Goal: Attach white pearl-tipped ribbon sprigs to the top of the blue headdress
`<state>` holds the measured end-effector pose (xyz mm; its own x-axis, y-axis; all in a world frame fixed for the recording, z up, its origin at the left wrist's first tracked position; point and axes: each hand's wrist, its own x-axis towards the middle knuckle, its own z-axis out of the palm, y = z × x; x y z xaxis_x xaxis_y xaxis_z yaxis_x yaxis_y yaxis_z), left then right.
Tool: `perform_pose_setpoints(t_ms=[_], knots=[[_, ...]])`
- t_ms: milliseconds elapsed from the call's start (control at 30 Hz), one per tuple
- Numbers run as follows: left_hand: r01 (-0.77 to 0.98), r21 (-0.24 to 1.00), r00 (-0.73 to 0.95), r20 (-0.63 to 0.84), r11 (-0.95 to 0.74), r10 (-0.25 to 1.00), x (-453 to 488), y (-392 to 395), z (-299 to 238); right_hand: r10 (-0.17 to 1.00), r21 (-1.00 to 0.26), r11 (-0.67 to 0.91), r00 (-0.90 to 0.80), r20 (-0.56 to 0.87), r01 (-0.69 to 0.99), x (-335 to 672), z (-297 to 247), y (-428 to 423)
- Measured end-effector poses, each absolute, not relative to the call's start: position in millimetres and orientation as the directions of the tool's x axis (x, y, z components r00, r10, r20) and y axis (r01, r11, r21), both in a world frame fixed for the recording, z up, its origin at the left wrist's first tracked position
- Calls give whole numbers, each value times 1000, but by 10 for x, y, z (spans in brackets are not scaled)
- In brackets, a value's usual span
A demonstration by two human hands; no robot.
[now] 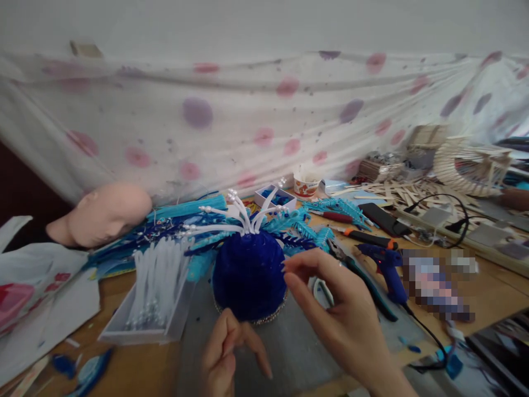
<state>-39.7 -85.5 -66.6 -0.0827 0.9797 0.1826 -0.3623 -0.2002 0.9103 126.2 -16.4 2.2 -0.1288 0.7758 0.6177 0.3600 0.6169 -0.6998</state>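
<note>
A dark blue velvet dome [248, 275] with a beaded rim stands on a grey mat [297, 353]. White pearl-tipped stems [243, 212] rise from its top. My right hand [339, 314] hovers just right of the dome, thumb and forefinger pinched close together near its side; I cannot make out anything between them. My left hand [227, 353] sits in front of the dome's lower edge, fingers curled loosely, thumb and forefinger touching, with nothing visible in it. Neither hand clearly touches the dome.
A clear tray of white pearl stems [151, 300] lies left of the dome. A mannequin head [103, 214] rests at far left. A blue glue gun [386, 270], pliers [355, 270], turquoise feather pieces [334, 209], a small cup [306, 186] and wooden sticks [405, 193] crowd the right.
</note>
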Motion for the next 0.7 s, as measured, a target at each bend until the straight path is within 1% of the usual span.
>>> perform_pose_setpoints(t_ms=[67,167,267,333,367,433,500,600,700], knots=[[-374,903,-90,192,-212,977,-379,-868,-686,818,-758,551,-45,573,349,1281,-53,-115],[-405,890,-95,188,-210,978,-396,-893,-747,803,-786,499,145,577,364,1372,-15,90],[-549,823,-13,167,-147,986,-388,-896,-703,770,-776,531,188,609,341,1394,95,102],[-671,734,70,209,-109,975,-341,-886,-590,774,-768,565,129,620,301,1318,116,-45],[-714,694,114,246,-93,963,-310,-879,-521,787,-769,574,72,613,283,1261,103,-143],[-787,612,114,273,-81,955,-250,-864,-390,824,-794,561,-59,564,237,1144,39,-333],[-830,557,148,265,-26,953,-208,-860,-297,860,-841,510,-137,492,182,1054,-49,-471],[-851,523,189,230,43,955,-189,-894,-237,896,-902,425,-180,406,77,1005,-154,-568],[-838,541,203,182,74,962,-206,-956,-213,906,-934,357,-233,353,-23,1024,-174,-607]])
